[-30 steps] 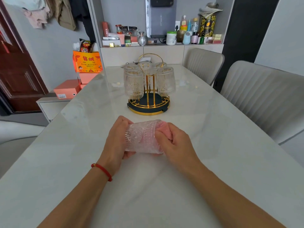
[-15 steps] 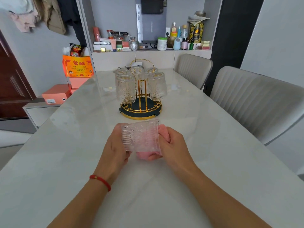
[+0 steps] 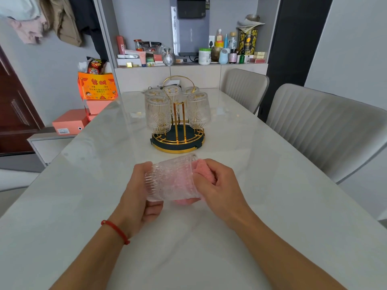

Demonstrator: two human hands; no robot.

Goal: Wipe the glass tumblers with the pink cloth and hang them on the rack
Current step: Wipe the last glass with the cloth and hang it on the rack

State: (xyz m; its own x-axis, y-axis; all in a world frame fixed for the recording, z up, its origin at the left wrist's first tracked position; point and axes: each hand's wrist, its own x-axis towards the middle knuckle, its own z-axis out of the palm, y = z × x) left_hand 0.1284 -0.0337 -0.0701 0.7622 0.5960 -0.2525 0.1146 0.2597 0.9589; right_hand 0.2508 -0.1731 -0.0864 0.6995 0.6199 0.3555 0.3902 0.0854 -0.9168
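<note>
Left hand (image 3: 138, 197) grips tumbler (image 3: 171, 181), right hand (image 3: 219, 185) pinches pink cloth (image 3: 204, 167); rack (image 3: 178, 141) beyond.

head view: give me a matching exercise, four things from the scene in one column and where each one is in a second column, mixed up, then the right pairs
Things
1. tumbler
2. pink cloth
3. rack
4. red string bracelet

Places
A. on the table, beyond the hands, with tumblers hung on it
B. around the left wrist
C. lying sideways, held between both hands
D. pushed into the mouth of the glass by the right hand

Pairs: 1-C, 2-D, 3-A, 4-B
</note>
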